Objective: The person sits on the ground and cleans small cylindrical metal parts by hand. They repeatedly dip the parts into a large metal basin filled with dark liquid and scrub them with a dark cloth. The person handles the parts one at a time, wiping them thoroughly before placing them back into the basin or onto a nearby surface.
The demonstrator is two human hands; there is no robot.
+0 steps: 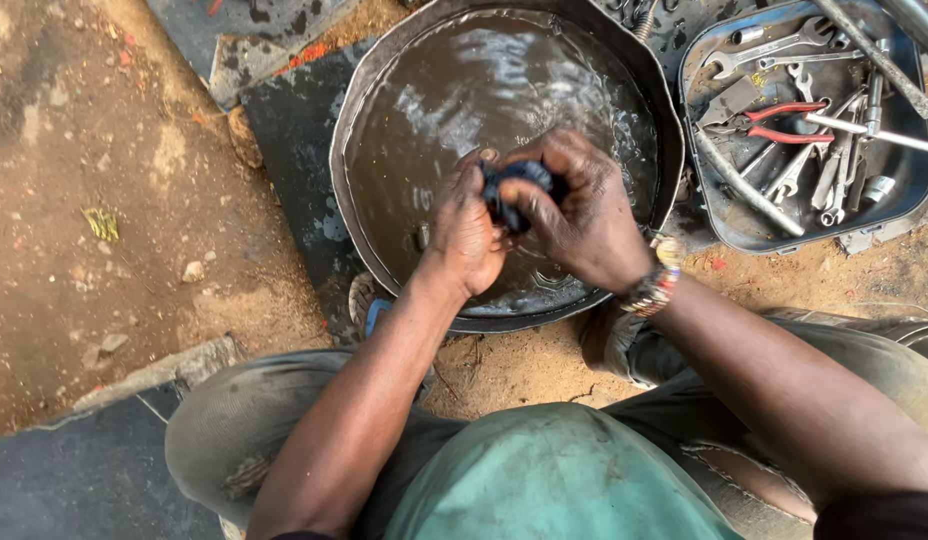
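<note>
The dark blue rubber piece is held between both hands just above the muddy water of a round metal basin. The basin stands on dry, sandy ground outdoors, partly on a dark flat sheet, with small stones lying around.

To the right of the basin, a blue tray holds wrenches, metal rods and pliers with red handles; the top of the tray is cut off by the picture edge.

The left hand is closed around the lower part of the piece, and the right hand has its fingers curled and pinches the upper part. The hands cover most of the piece, so its full shape is hard to make out. The visible part seems to run from lower left to upper right.

The right wrist wears a beaded bracelet. The person squats, with the knees on both sides of the basin.
</note>
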